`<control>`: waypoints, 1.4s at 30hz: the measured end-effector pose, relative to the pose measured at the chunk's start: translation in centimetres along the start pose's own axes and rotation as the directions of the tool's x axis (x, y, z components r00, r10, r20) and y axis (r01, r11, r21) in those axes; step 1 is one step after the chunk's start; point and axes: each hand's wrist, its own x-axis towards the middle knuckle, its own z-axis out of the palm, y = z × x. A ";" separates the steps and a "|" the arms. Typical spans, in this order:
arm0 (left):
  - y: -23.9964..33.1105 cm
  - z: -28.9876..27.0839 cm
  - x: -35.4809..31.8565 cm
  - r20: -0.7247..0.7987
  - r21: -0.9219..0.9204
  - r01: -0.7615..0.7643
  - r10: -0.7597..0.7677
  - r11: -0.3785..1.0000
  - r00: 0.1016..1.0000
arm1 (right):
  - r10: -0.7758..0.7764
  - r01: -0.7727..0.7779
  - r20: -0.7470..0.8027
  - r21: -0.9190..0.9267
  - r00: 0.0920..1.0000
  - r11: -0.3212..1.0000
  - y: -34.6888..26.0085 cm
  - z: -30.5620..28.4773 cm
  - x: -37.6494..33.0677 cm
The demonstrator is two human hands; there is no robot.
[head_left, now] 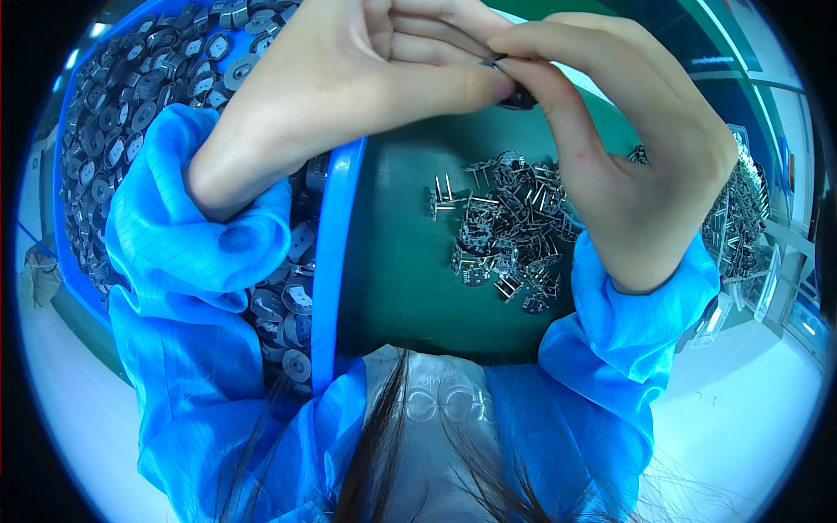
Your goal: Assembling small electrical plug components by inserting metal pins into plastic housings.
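My left hand (pixel 349 83) and my right hand (pixel 623 122) meet at the top middle, in front of me. Between their pinched thumbs and fingers is a small dark part (pixel 518 98), mostly covered by the fingertips, so its exact kind is hidden. Both hands grip it from opposite sides. Below them, a loose pile of small black circuit boards (pixel 514 222) with metal pins lies on the green work surface (pixel 401 288). Under and beside my left forearm is a heap of round dark-grey housings (pixel 113 152), some with a pale inner face.
A blue bin (pixel 338 261) holds the housings, its raised wall running beside the green surface. At the right, a clear plastic container (pixel 765 283) is heaped with more pinned boards (pixel 737 227). Long strands of hair (pixel 375 444) hang into the lower view.
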 end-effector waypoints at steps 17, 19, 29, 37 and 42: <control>-0.6 -0.6 -0.4 -0.080 -0.121 -0.109 0.100 0.987 0.992 | 0.329 -0.401 0.237 0.650 0.914 0.645 -0.6 0.5 -0.3; -0.4 -0.7 -0.4 -0.049 -0.090 -0.097 0.093 0.991 0.994 | 0.425 -0.502 0.284 0.625 0.859 0.598 -1.5 -0.4 0.2; 0.2 0.7 -0.3 -0.196 0.206 -0.137 0.178 0.969 0.964 | 0.121 -0.059 -0.140 0.383 0.983 0.922 0.3 2.1 -0.1; -0.3 -9.5 0.2 -0.134 0.886 -0.098 0.452 0.453 0.882 | 0.574 -0.563 -0.043 0.144 0.818 0.814 14.8 1.7 0.7; -1.5 -12.9 -2.4 -0.302 0.951 0.309 -0.190 0.008 0.934 | 0.515 -0.477 0.069 -0.289 0.854 0.830 18.8 2.3 -2.2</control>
